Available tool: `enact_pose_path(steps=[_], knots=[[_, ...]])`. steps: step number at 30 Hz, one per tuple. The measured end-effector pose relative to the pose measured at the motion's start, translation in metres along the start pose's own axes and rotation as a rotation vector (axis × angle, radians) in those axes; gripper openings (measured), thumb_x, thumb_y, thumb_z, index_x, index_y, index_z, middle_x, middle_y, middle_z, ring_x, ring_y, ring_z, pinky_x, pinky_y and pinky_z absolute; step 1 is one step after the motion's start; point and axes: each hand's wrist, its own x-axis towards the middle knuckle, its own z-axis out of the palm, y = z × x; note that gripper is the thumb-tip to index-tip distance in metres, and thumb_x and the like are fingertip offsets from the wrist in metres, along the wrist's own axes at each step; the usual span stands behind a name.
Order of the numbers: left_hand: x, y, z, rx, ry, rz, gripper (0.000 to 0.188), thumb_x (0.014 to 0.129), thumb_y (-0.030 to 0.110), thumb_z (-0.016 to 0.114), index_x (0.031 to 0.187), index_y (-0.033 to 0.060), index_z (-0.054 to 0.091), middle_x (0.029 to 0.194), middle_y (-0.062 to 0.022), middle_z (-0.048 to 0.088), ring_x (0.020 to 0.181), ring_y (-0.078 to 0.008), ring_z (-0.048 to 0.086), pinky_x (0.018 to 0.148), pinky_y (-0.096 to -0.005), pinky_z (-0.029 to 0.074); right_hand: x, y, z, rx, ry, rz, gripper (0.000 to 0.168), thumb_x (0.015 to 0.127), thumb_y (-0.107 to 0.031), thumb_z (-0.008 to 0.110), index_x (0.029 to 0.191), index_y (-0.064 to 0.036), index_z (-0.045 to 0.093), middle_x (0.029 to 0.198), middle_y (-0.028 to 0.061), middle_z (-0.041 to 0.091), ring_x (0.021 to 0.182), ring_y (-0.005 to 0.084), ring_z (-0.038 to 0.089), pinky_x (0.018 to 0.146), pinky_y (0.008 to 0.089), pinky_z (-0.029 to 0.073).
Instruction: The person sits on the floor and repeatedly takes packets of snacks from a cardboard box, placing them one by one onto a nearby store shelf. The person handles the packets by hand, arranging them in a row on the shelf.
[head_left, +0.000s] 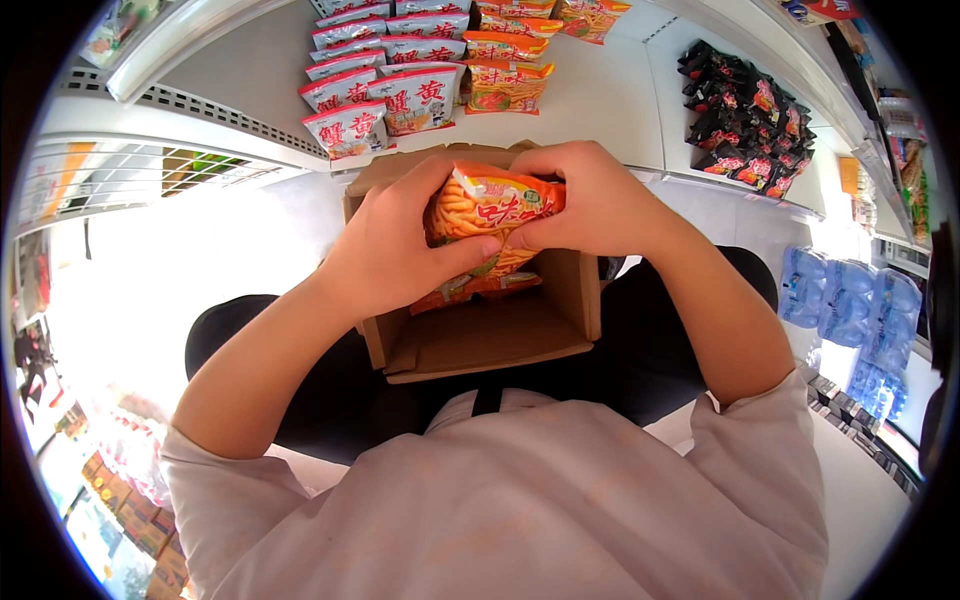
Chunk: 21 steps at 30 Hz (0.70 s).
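Note:
Both my hands grip an orange snack bag (491, 214) printed with crunchy sticks. My left hand (397, 240) has its side, thumb across the front; my right hand (589, 199) closes on the opposite edge. Directly below is an open cardboard box (487, 341) between my knees. Further orange bags (499, 285) lie inside it, partly hidden by the held bag and my left hand. Beyond the box, on a white shelf, stand rows of white-and-red bags (416, 97) and, right of them, a row of similar orange bags (508, 88).
Black snack bags (750, 120) are stacked on the shelf (611, 112) to the right. Shrink-wrapped blue water bottles (847, 300) stand on the floor at right. A wire rack (135, 172) is at left. An upper shelf edge (180, 45) juts out at top left.

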Motion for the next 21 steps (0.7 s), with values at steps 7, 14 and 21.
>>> enact_pose_path(steps=[7,14,21], knots=[[0.004,-0.012,-0.016,0.218,0.054,0.02,0.059,0.102,0.028,0.065,0.15,-0.0012,0.045,0.136,-0.0255,0.06,0.126,-0.0412,0.06,0.107,-0.0465,0.047,-0.011,0.018,-0.053,0.139,0.294,0.002,0.05,0.08,-0.019,0.088,0.12,0.004,0.07,0.102,0.0088,0.076,0.093,0.0151,0.07,0.084,0.0322,0.056],[-0.005,-0.032,-0.003,0.745,-0.08,-0.072,0.059,0.096,0.025,0.071,0.146,0.0036,0.05,0.141,-0.0191,0.058,0.133,-0.039,0.056,0.111,-0.0512,0.044,-0.003,0.056,-0.12,-0.604,0.592,0.12,0.05,0.08,-0.028,0.085,0.117,0.003,0.069,0.098,0.0209,0.075,0.088,0.0337,0.074,0.082,0.0401,0.056],[0.0,-0.029,-0.004,0.745,-0.192,-0.131,0.063,0.093,0.022,0.074,0.148,0.0051,0.047,0.139,-0.0159,0.058,0.132,-0.0361,0.056,0.107,-0.0522,0.046,0.055,0.165,-0.174,-0.853,0.49,0.336,0.048,0.082,-0.03,0.079,0.122,-0.006,0.07,0.109,0.0198,0.075,0.102,0.0388,0.072,0.088,0.0482,0.057]])
